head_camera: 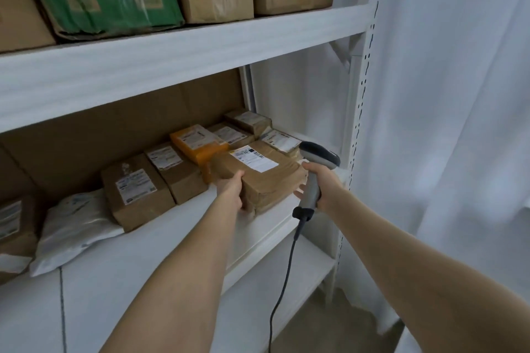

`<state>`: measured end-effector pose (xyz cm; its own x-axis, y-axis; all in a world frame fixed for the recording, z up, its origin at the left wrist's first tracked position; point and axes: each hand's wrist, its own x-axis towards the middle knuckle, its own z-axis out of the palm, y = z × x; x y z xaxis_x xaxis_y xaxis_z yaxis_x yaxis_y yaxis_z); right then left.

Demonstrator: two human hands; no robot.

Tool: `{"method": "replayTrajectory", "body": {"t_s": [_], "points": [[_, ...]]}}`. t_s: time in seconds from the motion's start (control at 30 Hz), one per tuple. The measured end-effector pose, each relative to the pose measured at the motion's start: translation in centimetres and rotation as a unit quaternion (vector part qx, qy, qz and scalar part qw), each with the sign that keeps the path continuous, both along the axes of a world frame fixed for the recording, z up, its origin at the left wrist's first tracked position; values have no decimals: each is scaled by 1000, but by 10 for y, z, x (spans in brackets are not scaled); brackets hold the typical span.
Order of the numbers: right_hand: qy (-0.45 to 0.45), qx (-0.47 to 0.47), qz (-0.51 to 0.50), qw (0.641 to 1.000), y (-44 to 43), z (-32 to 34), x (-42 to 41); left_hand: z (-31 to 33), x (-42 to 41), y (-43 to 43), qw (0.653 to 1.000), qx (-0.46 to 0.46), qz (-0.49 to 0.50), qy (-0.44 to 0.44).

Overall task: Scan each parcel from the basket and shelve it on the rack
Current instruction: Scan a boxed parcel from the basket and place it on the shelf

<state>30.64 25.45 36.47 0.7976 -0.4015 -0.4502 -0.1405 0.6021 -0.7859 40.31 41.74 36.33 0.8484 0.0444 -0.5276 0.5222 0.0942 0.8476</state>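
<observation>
Head-worn camera view of a white metal rack [177, 57]. The step in hand looks like shelving. A brown taped parcel [266, 180], white label facing up, sits at the front edge of the middle shelf [160, 249], just right of the view's centre.

The left hand [231, 192] grips the parcel's near-left corner, thumb on top and fingers curled beneath. The right hand [322, 185], at the parcel's 3 o'clock, is wrapped round the handle of a grey barcode scanner [319, 155], and its fingertips reach to the parcel's right end. The scanner's cable [284, 272] hangs toward 6 o'clock.

At the parcel's 12 o'clock lie an orange parcel [198, 145], close against it, and several small labelled boxes [246, 120]. Toward 9 o'clock stand two brown boxes [137, 195] and, farther off, a white mailer bag [74, 223]. The basket is out of view.

The next move, as I judge it, is to slide the parcel deeper and let go once it rests fully on the shelf, without shoving the orange parcel back.
</observation>
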Motion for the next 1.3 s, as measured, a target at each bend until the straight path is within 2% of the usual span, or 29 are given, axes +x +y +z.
{"method": "replayTrajectory", "body": {"t_s": [0.13,0.27,0.33,0.4,0.53,0.63,0.7,0.73,0.8,1.1,1.2,1.3], "points": [[14,1,20,1000,-7,-12,21,-9,23,-9,999,15,31,-1],[24,-3,20,1000,-6,-19,32,-9,32,-17,999,34,11,-27],[26,-5,14,1000,-5,-20,34,-8,38,-18,994,84,-12,-65],[26,-7,7,1000,-4,-19,35,-6,43,-18,972,192,-56,-122],[21,-5,4,1000,0,-11,35,4,46,-20,871,378,-198,-244],[15,-4,1,1000,3,-5,35,1,41,-30,761,461,-372,-263],[10,-1,-2,1000,5,-3,33,-6,41,-33,692,514,-427,-272],[10,0,-5,1000,6,-3,31,-9,43,-34,675,531,-428,-279],[13,2,-15,1000,5,-4,28,-11,45,-35,669,541,-425,-281],[16,19,-57,998,-1,-11,8,-4,46,-35,677,515,-453,-266],[10,27,-64,998,0,-9,-1,3,40,-40,685,521,-401,-313],[2,32,-77,997,4,-8,-14,10,28,-51,679,526,-341,-383]]}}
